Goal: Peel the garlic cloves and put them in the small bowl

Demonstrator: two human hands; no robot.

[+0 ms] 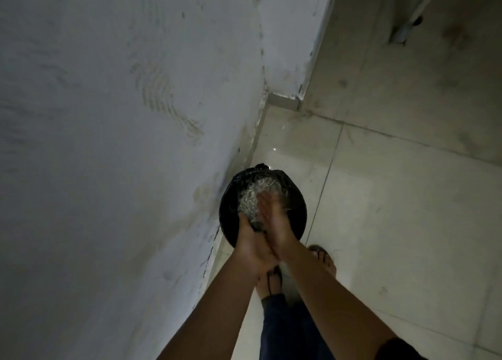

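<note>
Garlic cloves cannot be told apart in this dim view. What you hold at the centre of the frame is a pale, crinkled, glinting mass [251, 199], and I cannot say whether it carries cloves or only skins. Your left hand [251, 244] sits at the lower edge of that mass, its grip curled round the bottom of it with the thumb up along the left side. Your right hand [274, 221] lies just to the right and a little higher, and the heels of the two hands meet. Its grip is spread, the fingers [264, 201] straight and laid flat on the mass, though they are blurred. Both hands and the mass are over a round black bin lined with a black plastic bag [297, 218], which stands on the floor close against the wall. The bag's knot [261, 166] sticks up at the bin's upper rim. A rough white plastered wall [108, 115] fills the left half of the frame and meets a glossy pale tiled floor [394, 196] on the right. Below your hands one sandalled foot [324, 259] shows just right of your right forearm, and the other foot [269, 281] shows between your forearms. A dark blue trouser leg [279, 329] runs from it to the bottom edge.
</note>
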